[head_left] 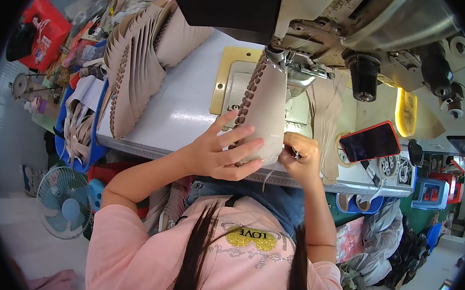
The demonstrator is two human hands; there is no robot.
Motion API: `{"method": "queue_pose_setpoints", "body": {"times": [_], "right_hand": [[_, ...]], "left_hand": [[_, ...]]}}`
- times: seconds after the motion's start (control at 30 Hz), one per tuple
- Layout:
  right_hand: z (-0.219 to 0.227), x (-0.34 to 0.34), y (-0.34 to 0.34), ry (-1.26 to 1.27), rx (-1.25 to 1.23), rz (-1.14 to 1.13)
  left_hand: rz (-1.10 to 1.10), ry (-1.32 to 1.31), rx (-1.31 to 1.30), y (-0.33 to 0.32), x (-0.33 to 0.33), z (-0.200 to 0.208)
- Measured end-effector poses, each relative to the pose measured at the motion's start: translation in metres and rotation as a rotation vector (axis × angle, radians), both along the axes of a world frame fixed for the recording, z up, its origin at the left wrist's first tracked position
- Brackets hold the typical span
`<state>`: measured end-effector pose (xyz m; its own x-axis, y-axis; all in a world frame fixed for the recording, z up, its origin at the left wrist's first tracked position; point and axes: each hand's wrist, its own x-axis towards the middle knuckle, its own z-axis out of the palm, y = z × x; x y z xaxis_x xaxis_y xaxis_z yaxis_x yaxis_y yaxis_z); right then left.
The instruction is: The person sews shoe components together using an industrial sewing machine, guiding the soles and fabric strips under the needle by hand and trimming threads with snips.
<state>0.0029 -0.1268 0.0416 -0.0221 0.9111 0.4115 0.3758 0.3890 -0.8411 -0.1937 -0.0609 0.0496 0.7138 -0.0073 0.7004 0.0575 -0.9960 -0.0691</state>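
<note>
A beige shoe-upper-like leather piece (265, 104) with a braided edge lies under the presser foot of a sewing machine (307, 75). My left hand (224, 152) rests on its near left part, fingers spread and lying over the surface. By the piece's near right edge, my right hand (301, 154) is closed, thumb and fingers curled together. Something small and dark shows between those fingers, too little of it to name. A pale thread or thin strip hangs below the piece at the table edge.
Stacked beige pieces (134, 79) with braided edges stand on the table's left. Long beige strips (325, 114) lie right of the needle, beside a red-edged phone (370, 142). A blue bin (89, 151) of scraps hangs at left; a fan (66, 203) stands below.
</note>
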Motion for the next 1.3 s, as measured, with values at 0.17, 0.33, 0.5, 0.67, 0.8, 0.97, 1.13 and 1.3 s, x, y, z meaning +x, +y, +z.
{"method": "queue_pose_setpoints", "body": {"times": [0.17, 0.33, 0.5, 0.67, 0.8, 0.97, 1.13, 1.3], "right_hand": [[-0.003, -0.013, -0.010, 0.023, 0.102, -0.005], [0.004, -0.009, -0.010, 0.058, 0.094, 0.036], [0.002, -0.012, -0.009, 0.099, 0.057, -0.001], [0.009, -0.010, 0.001, 0.121, 0.021, -0.017], [0.013, -0.009, 0.011, 0.125, 0.052, -0.042], [0.011, -0.009, 0.022, 0.167, -0.035, -0.090], [0.020, -0.007, 0.030, 0.159, -0.056, -0.117], [0.024, -0.003, 0.040, 0.149, -0.066, -0.136]], "left_hand": [[-0.011, 0.121, 0.062, 0.001, -0.005, 0.015], [-0.005, 0.102, 0.013, -0.002, -0.001, 0.025], [-0.009, 0.141, 0.023, 0.005, -0.001, 0.027], [0.009, 0.114, 0.025, 0.016, 0.005, 0.030], [0.005, 0.100, 0.006, 0.027, 0.007, 0.032], [0.015, 0.048, 0.025, 0.042, 0.010, 0.026], [0.204, -0.005, 0.031, 0.041, 0.009, 0.019], [0.237, -0.042, 0.029, 0.048, 0.019, 0.019]]}}
